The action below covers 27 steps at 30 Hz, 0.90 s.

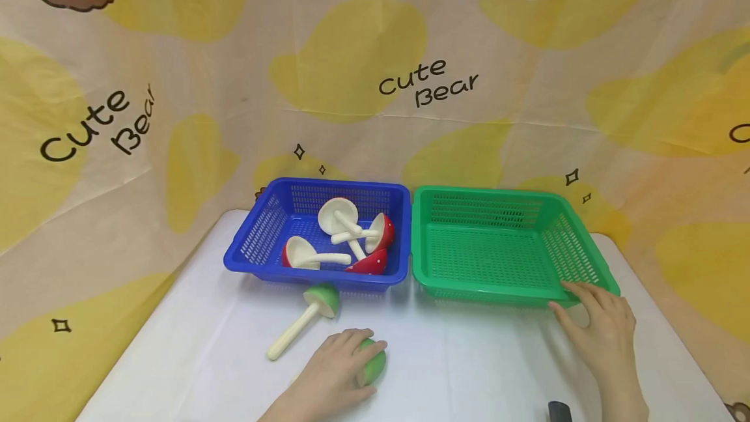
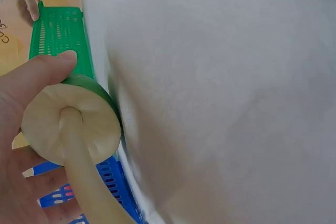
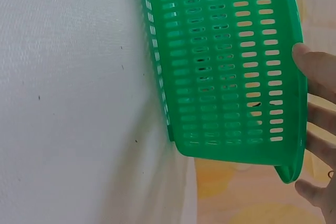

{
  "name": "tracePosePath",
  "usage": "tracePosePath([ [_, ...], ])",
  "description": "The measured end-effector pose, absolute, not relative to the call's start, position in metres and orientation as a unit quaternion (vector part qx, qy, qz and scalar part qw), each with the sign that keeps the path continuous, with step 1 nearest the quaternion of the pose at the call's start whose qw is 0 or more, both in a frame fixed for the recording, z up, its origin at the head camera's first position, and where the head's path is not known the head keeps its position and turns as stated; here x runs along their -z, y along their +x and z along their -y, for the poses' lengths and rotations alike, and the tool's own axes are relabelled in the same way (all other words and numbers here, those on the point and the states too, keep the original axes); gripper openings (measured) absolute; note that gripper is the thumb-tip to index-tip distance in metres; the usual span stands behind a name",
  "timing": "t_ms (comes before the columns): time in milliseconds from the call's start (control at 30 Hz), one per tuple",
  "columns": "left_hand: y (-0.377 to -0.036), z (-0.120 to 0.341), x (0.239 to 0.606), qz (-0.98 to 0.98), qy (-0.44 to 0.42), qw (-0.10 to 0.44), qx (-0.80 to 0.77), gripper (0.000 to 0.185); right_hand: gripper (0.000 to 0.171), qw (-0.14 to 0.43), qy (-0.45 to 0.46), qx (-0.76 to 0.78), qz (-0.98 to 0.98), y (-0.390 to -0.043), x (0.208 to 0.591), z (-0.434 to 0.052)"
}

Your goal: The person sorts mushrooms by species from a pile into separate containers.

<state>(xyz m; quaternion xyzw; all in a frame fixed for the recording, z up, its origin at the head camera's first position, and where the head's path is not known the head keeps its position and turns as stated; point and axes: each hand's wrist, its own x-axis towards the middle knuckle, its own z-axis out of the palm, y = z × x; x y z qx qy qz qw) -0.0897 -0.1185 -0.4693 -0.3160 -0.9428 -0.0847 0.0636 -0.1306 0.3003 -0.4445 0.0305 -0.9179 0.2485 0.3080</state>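
Near the front of the table my left hand (image 1: 331, 373) grips a green-capped toy mushroom (image 1: 372, 363) by its cap. In the left wrist view its pale underside and stem (image 2: 86, 177) face the camera, with the thumb on the cap's edge. Over at the right, my right hand (image 1: 606, 331) holds the near right rim of a green plastic basket (image 1: 486, 290), thumb outside and fingers over the edge. Another green toy mushroom (image 1: 324, 300) lies on the table, its cap close to the blue basket (image 1: 316, 277). Several red-capped toy mushrooms (image 1: 368, 262) lie inside the blue basket.
The two baskets stand side by side at the back of the white table (image 1: 469, 363). Behind them hangs a patterned cloth (image 1: 351, 64) with yellow patches and lettering. A small black object (image 1: 559, 411) shows at the bottom edge, near the right forearm.
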Motion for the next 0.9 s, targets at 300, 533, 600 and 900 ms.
tracePosePath([
  [300,-0.091,0.115,0.468,0.939,-0.325,0.085,0.073,0.063,0.034,0.346,0.044,-0.241,0.906,-0.133,0.449,-0.3],
  [533,-0.1,0.102,0.463,0.917,-0.354,0.173,0.069,0.067,0.032,0.34,0.035,-0.24,0.909,-0.13,0.448,-0.304],
  [600,-0.103,0.097,0.459,0.913,-0.361,0.178,0.068,0.068,0.032,0.339,0.033,-0.241,0.909,-0.129,0.448,-0.305],
  [900,-0.113,0.081,0.439,0.895,-0.391,0.208,0.059,0.065,0.035,0.337,0.044,-0.239,0.909,-0.132,0.449,-0.298],
])
